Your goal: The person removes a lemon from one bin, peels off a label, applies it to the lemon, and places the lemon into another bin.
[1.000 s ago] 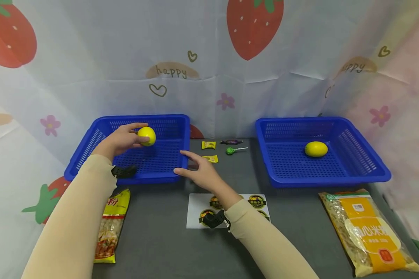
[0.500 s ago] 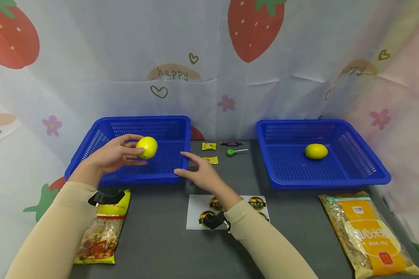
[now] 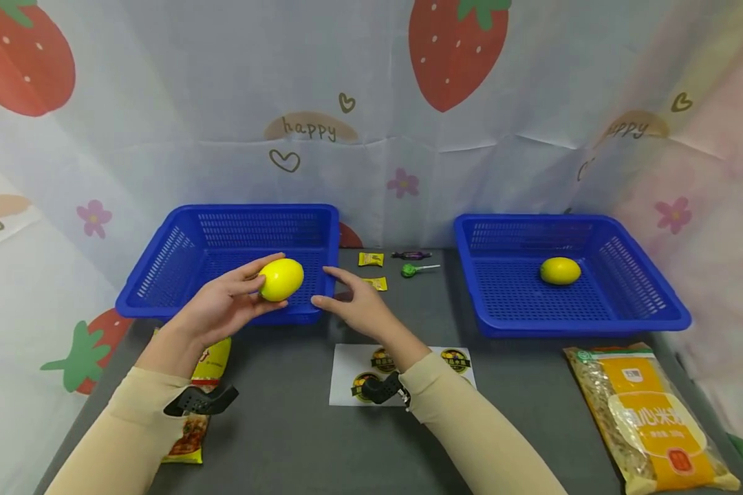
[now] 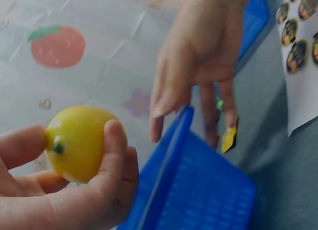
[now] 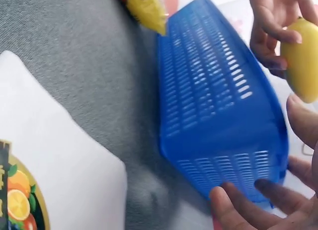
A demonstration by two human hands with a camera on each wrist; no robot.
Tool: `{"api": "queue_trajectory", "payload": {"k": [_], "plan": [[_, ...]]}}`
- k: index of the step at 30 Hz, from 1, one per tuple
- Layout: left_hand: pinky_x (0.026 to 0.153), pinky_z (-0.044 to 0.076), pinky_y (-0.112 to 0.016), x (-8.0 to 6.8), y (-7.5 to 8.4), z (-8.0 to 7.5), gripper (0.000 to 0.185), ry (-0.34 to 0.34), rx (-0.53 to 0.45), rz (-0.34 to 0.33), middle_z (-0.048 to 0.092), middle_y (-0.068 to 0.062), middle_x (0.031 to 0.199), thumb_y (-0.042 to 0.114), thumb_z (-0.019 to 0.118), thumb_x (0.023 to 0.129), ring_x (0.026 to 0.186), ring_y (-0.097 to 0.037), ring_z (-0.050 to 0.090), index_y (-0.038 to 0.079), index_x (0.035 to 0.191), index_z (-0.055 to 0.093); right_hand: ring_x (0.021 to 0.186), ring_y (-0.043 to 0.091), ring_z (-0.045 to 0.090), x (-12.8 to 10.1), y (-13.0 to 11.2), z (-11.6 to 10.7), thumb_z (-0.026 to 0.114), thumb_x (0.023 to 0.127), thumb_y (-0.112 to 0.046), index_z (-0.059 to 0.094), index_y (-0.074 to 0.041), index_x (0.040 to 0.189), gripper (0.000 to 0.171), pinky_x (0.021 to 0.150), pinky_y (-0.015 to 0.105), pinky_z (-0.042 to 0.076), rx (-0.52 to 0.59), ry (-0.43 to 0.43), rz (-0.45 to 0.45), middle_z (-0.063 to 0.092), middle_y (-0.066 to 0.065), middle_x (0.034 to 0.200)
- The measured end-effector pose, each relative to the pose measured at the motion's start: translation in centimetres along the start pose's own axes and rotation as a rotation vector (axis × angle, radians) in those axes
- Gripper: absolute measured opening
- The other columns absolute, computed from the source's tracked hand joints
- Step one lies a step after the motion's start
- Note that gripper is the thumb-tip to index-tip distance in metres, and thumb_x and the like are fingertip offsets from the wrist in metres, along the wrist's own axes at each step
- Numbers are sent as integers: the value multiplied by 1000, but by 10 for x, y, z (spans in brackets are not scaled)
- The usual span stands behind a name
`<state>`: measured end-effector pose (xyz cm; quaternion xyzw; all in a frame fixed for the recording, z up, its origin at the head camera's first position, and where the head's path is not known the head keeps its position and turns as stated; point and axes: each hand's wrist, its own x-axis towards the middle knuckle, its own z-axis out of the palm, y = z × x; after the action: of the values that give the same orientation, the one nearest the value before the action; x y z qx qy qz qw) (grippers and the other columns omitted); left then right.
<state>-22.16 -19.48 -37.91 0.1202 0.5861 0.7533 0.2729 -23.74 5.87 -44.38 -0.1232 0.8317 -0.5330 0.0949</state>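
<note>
In the head view, my left hand grips a yellow lemon between thumb and fingers, above the front right part of the left blue basket. The left wrist view shows the green stem end of the lemon. My right hand is at that basket's right front corner, thumb and fingers spread and fairly straight. Its thumb and fingertips lie close to the rim; whether they press on it I cannot tell. The right wrist view shows its fingers by the basket wall.
A second blue basket at the right holds another lemon. Between the baskets lie yellow wrapped candies, a purple-wrapped candy and a green lollipop. A sticker sheet and two food bags lie in front.
My left hand has come back toward me and then right with the lemon, turning so that more of the lemon shows. The right hand has stayed by the basket corner.
</note>
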Motion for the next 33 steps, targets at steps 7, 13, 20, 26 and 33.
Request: {"api": "queue_trajectory", "payload": {"k": [7,13,20,26,33], "plan": [[105,51,-37,-5,-18,25,50,66,65,28,24,-20,158,20,38,111,125,-23,55,6,157,22,132,28,56,-22,-11,-11,62,96,-54,52,-23,148,61,98,50,54,41,112,-68,48,1,154],[103,52,-36,0,-28,50,42,93,122,47,32,-24,153,15,32,112,123,-26,56,-3,150,28,121,23,63,-48,-19,-23,65,98,-45,59,-27,140,46,94,43,57,137,134,-139,55,-3,144],[104,51,-35,14,-39,78,43,55,140,55,35,-20,153,16,30,112,129,-29,52,1,152,31,124,20,58,-71,-16,-33,74,93,-36,60,-26,139,49,98,39,55,155,110,-153,58,-3,139],[100,54,-36,28,-51,98,44,81,191,72,40,-21,150,20,31,112,122,-27,57,1,152,35,123,20,58,-84,-6,-40,77,91,-28,61,-14,137,51,99,34,55,218,182,-135,59,-1,140],[91,58,-43,36,-62,114,54,227,598,119,54,-16,143,32,57,104,117,-34,63,6,150,46,120,25,60,-92,9,-52,80,89,-26,61,-10,135,52,97,36,56,204,262,-120,62,7,133]]}}
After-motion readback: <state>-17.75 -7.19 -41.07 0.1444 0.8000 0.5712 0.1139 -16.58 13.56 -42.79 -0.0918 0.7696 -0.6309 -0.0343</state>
